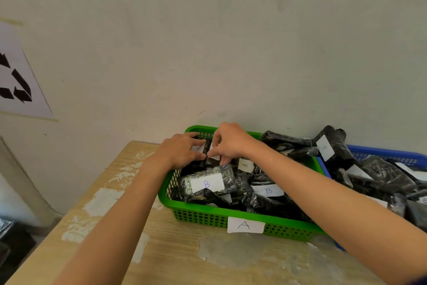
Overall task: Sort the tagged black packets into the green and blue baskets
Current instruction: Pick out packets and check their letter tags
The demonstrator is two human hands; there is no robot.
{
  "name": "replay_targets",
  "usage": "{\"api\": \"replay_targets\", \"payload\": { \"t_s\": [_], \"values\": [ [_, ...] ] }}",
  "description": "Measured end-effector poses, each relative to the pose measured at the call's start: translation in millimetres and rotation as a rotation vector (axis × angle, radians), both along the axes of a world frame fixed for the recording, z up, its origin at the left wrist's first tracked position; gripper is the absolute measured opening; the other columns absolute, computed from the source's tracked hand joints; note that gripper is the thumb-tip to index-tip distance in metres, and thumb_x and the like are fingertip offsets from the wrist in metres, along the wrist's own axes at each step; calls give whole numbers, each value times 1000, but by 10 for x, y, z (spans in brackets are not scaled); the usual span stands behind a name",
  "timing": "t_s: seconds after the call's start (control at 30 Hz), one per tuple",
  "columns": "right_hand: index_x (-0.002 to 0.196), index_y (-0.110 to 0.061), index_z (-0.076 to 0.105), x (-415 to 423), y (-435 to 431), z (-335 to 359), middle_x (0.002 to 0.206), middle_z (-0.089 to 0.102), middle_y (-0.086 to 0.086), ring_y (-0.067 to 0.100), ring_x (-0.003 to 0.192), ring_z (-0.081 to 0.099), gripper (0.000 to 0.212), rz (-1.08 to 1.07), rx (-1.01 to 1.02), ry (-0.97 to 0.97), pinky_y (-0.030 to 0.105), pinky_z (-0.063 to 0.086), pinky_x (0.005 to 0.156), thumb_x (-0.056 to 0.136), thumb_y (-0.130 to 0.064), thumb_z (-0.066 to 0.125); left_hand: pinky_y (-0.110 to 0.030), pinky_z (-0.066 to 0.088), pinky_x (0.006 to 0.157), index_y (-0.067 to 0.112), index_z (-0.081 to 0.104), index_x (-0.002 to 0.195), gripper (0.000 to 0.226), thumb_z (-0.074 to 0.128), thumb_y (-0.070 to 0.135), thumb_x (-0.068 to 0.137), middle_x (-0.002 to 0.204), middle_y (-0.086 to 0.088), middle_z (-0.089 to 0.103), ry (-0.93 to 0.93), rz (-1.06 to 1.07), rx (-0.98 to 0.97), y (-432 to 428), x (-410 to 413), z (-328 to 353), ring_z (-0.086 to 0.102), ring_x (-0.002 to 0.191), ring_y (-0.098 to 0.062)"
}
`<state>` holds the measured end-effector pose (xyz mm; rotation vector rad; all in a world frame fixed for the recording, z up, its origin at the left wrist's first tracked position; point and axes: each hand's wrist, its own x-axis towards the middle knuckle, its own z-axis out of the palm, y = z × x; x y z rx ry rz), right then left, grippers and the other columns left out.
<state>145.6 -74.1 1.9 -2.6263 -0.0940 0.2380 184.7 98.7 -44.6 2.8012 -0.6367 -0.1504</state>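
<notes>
A green basket (203, 215) with an "A" label (245, 225) on its front wall holds several black packets tagged A or B. One packet with a "B" tag (207, 183) lies on top near the left. Both my hands reach into the basket's far left corner. My left hand (179, 149) and my right hand (227, 140) both grip a black packet (206, 149) with a white tag there. A blue basket (383, 153) stands to the right, piled with more black packets (379, 171).
The baskets sit on a worn wooden table (175, 254) against a pale wall. The table's left edge drops off to the floor. A paper sign (20, 81) with a recycling symbol hangs on the wall at the left.
</notes>
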Motion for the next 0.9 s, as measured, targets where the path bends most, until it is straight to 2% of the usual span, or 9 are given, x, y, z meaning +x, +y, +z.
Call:
{"api": "replay_targets", "payload": {
  "t_s": [0.07, 0.13, 0.23, 0.3, 0.4, 0.53, 0.63, 0.77, 0.9],
  "values": [
    [101, -11, 77, -58, 9, 50, 82, 75, 3, 26, 85, 79, 17, 94, -128, -137, 32, 63, 75, 95, -27, 77, -52, 34, 118, 40, 46, 153, 60, 60, 56, 96, 170, 7, 27, -4, 1, 4, 7, -6, -2, 34, 152, -27],
    [96, -20, 80, -172, -42, 186, 88, 77, -2, 17, 86, 75, 21, 158, -140, -216, 34, 61, 79, 95, -40, 73, -52, 35, 117, 41, 47, 153, 59, 59, 56, 97, 169, 6, 30, -25, -7, 11, 16, -4, -8, 35, 151, -29],
    [94, -34, 79, -431, -190, 345, 83, 79, -14, -2, 76, 73, 32, 269, -64, -35, 26, 58, 77, 81, -63, 77, -52, 35, 117, 38, 46, 154, 62, 59, 56, 96, 167, 4, 35, -66, -26, 14, 34, -8, -22, 35, 150, -29],
    [100, -34, 80, -584, -260, 324, 88, 79, -13, -3, 82, 71, 33, 323, -101, 10, 21, 55, 77, 74, -54, 88, -51, 29, 120, 33, 44, 155, 68, 58, 59, 95, 166, 3, 38, -129, -10, 32, 47, -31, -38, 34, 151, -28],
    [98, -27, 82, -722, -353, 284, 88, 79, -8, 1, 82, 72, 26, 251, -3, -133, 18, 54, 74, 75, -30, 93, -51, 20, 122, 29, 52, 149, 59, 58, 56, 97, 158, 0, 49, -309, 9, -29, 50, -128, 4, 36, 150, -27],
    [95, -24, 82, -928, -807, 385, 81, 81, -7, 7, 76, 77, 22, 24, 285, -311, 28, 62, 78, 75, -22, 91, -47, 48, 102, 21, 71, 124, 26, 62, 23, 100, 126, -2, 73, -412, -10, -360, -51, -359, 163, 63, 119, -27],
    [94, -20, 80, -1148, -1259, 374, 86, 82, 3, 21, 74, 80, 21, -136, 587, -413, 29, 66, 64, 78, -10, 90, -41, 58, 87, 23, 75, 108, 15, 67, 20, 95, 103, 4, 78, -341, 0, -489, -240, -585, 336, 72, 97, -19],
    [99, -18, 78, -1359, -1570, 250, 88, 82, 5, 26, 71, 79, 21, -301, 834, -520, 31, 66, 61, 81, -9, 86, -15, 49, 76, 34, 77, 107, 23, 74, 47, 89, 99, 17, 75, 9, -378, -403, -589, -863, 485, 68, 91, 2],
    [102, -15, 77, -1456, -1659, 139, 90, 81, 10, 28, 76, 80, 22, -309, 912, -580, 36, 67, 65, 83, -9, 86, -34, 56, 81, 34, 71, 123, 44, 81, 49, 83, 105, 12, 68, 54, -453, -175, -883, -970, 413, 69, 91, -11]
  ]
}}
